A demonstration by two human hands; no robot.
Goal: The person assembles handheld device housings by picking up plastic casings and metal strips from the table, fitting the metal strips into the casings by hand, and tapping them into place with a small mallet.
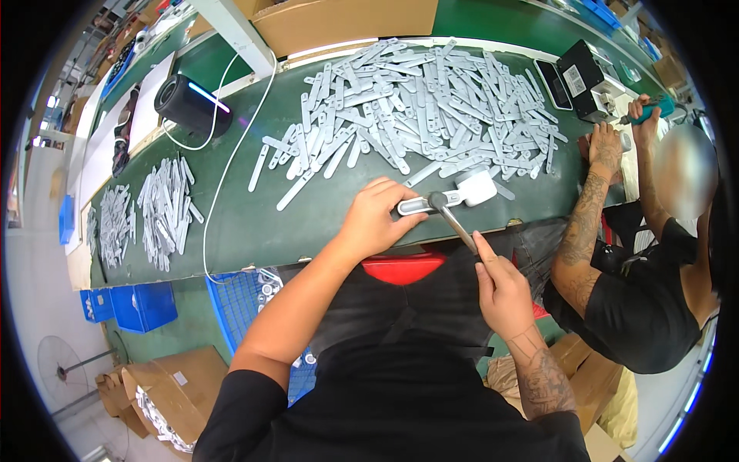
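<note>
My left hand (pixel 373 217) grips the near end of a pale grey handle piece (pixel 413 206) with an elongated slot, low over the green bench. At its other end sits a white, rounded block-shaped head (pixel 476 187). My right hand (pixel 504 291) is closed round a small hammer (pixel 460 229) with a metal shaft. The hammer's dark head is against or just over the handle piece, near its middle; I cannot tell whether they touch. Beyond both hands spreads a large heap of flat grey-white strips (pixel 431 108) with holes in their ends.
Smaller strip piles (pixel 165 212) lie at the left, near a black cylindrical speaker (pixel 192 105) and a white cable (pixel 223 173). A cardboard box (pixel 342 27) stands behind. At right, a co-worker's hand holds a teal power tool (pixel 653 110) beside a black box (pixel 589 81). Blue bins (pixel 144 306) sit below.
</note>
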